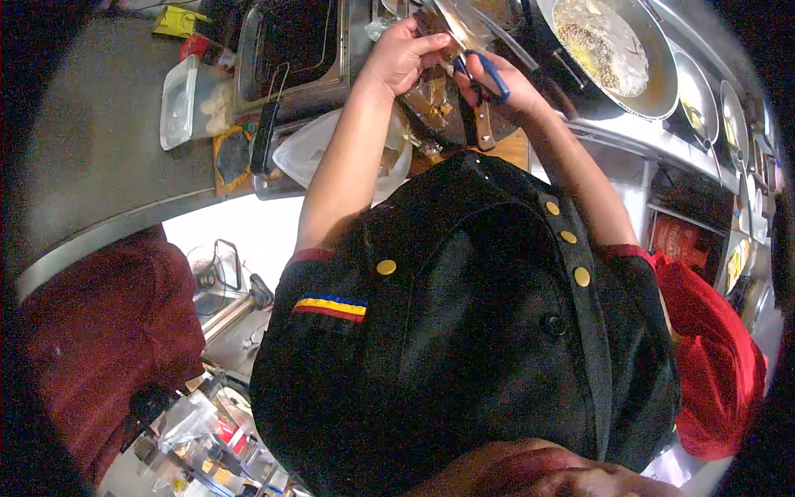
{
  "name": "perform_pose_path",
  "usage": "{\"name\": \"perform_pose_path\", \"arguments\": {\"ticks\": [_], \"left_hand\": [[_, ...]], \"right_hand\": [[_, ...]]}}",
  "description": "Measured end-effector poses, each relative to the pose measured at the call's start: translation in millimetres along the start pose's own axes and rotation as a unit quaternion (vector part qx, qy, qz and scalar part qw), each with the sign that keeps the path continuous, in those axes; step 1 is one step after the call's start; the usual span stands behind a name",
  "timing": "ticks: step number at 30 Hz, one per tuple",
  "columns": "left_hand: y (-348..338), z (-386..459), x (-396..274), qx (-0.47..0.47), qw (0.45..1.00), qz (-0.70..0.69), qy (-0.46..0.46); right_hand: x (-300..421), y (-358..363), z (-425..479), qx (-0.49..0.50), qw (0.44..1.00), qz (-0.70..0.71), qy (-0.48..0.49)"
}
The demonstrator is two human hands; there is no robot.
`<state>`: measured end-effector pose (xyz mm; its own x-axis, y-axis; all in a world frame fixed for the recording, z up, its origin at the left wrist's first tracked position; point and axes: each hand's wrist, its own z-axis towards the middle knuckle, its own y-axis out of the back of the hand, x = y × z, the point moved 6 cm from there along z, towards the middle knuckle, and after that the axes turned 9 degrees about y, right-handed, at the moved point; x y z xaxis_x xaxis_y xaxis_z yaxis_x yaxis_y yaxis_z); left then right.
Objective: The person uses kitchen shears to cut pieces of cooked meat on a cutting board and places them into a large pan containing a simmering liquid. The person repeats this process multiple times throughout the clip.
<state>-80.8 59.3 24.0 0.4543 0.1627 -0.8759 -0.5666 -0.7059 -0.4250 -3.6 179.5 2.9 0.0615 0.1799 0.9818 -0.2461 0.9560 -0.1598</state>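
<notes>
My right hand (pixel 512 87) grips scissors with blue handles (pixel 497 84), the blades pointing away from me. Left of the blades, my left hand (pixel 400 59) pinches a brown piece (pixel 431 25) between thumb and fingers; what it is made of is hard to tell. Below both hands is a dark round board (pixel 456 127) with brown scraps on it. A knife with a riveted wooden handle (pixel 484 127) lies there, its blade mostly hidden. Beside my left forearm is a translucent plastic bag (pixel 317 149).
At right, a large wok (pixel 664 93) holds bubbling liquid, with smaller pans (pixel 695 93) beyond. Leftward are a metal tray (pixel 248 62), a clear plastic container (pixel 177 105) and a yellow packet (pixel 180 22). Someone in dark red clothing (pixel 112 348) stands close at left.
</notes>
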Motion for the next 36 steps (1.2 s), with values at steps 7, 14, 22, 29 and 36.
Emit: {"name": "perform_pose_path", "arguments": {"ticks": [7, 14, 22, 29, 36], "left_hand": [[8, -1, 2, -0.044, 0.994, -0.098, 0.015], [12, 10, 0, -0.143, 0.98, -0.131, -0.05], [14, 10, 8, -0.162, 0.982, -0.093, -0.007], [24, 4, 21, -0.193, 0.979, -0.057, 0.016], [21, 1, 10, -0.186, 0.979, -0.073, -0.036]], "right_hand": [[-6, 0, 2, -0.04, 0.998, -0.039, 0.01], [4, -4, -3, -0.094, 0.989, -0.107, -0.04], [0, -1, -3, -0.03, 0.996, -0.079, -0.005], [16, -10, -5, 0.007, 0.999, -0.044, -0.006], [4, -2, -9, 0.024, 0.998, -0.056, -0.036]]}}
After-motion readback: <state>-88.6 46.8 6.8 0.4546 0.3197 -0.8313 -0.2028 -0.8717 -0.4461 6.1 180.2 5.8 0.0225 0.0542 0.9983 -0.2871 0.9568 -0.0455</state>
